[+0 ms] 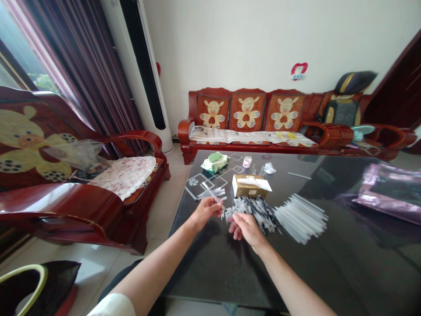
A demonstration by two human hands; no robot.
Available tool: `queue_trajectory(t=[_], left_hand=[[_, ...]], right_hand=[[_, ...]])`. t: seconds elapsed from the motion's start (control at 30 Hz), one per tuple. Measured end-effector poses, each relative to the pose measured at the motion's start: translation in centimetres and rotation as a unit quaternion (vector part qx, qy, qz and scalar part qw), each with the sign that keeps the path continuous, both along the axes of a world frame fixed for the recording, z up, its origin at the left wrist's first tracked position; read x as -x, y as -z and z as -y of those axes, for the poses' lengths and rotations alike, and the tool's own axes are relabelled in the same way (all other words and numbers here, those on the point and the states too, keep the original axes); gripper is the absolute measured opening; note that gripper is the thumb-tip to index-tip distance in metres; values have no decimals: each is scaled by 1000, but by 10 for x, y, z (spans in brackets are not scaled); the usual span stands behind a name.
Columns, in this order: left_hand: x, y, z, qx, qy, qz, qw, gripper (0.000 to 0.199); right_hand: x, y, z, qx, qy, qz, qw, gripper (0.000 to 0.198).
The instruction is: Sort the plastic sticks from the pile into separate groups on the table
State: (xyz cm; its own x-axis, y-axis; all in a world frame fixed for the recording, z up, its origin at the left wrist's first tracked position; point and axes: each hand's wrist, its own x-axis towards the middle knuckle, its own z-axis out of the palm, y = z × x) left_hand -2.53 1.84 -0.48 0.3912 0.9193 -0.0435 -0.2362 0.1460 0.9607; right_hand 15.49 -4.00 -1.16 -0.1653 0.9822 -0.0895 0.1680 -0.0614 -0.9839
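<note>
My left hand (pixel 208 210) is closed in a pinch around a thin whitish tube (pixel 210 192) that points up and to the left. Close beside it, my right hand (pixel 245 228) has its thumb and forefinger together; whatever they grip, if anything, is too small to make out. Just beyond my right hand lies a pile of thin black and white sticks (pixel 259 210). Further right, many frosted white tubes (pixel 301 218) lie side by side. Behind my left hand is a small group of similar pale tubes (pixel 217 193).
A gold tissue box (pixel 251 192) stands behind the piles on the dark glossy table (pixel 210 272). Farther back are a green wipes pack (pixel 215 162), a small white cup (pixel 247 161), crumpled tissue (pixel 269 168) and a lone tube (pixel 299 175). Pink plastic packaging (pixel 391 193) lies at right.
</note>
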Motion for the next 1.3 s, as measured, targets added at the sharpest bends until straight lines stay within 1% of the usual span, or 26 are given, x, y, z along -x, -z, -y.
queue_trajectory(t=[0.07, 0.13, 0.2, 0.33, 0.43, 0.57, 0.67, 0.8, 0.87, 1.0, 1.07, 1.17, 1.23, 1.3], left_hand=[[-3, -2, 6, 12, 14, 20, 1000, 34], [-7, -4, 11, 20, 30, 28, 999, 37], [-10, -6, 14, 25, 41, 32, 998, 40], [-10, -6, 14, 25, 40, 35, 998, 39], [-9, -5, 12, 18, 44, 37, 998, 40], [-10, -5, 13, 26, 38, 37, 998, 42], [-12, -6, 14, 36, 24, 29, 999, 42], [-13, -7, 15, 40, 10, 20, 999, 41], [-12, -7, 15, 37, 7, 22, 999, 40], [-11, -6, 13, 36, 13, 29, 999, 39], [-11, -5, 13, 37, 14, 28, 999, 40], [-12, -5, 13, 35, 12, 25, 999, 40], [-12, -5, 13, 34, 13, 25, 999, 41], [-12, -5, 13, 34, 15, 26, 999, 42]], right_hand=[[3, 0, 0, 53, -17, -75, 996, 51], [4, -1, 1, 76, -34, -119, 989, 52], [5, -4, 3, 85, -39, -147, 985, 50], [6, -8, 5, 90, -38, -185, 978, 43], [7, -8, 7, 92, -38, -204, 974, 43], [7, -8, 7, 84, -31, -204, 975, 42], [4, -8, 6, 69, -26, -185, 980, 39], [2, -8, 3, 43, 14, -138, 989, 34], [2, -8, 2, 51, 25, -130, 990, 36], [3, -7, 2, 76, 3, -145, 987, 45], [2, -7, 2, 66, 1, -149, 987, 41], [2, -6, 1, 57, 25, -152, 986, 33], [2, -6, 1, 71, 32, -154, 985, 33], [3, -7, 2, 90, 22, -155, 984, 38]])
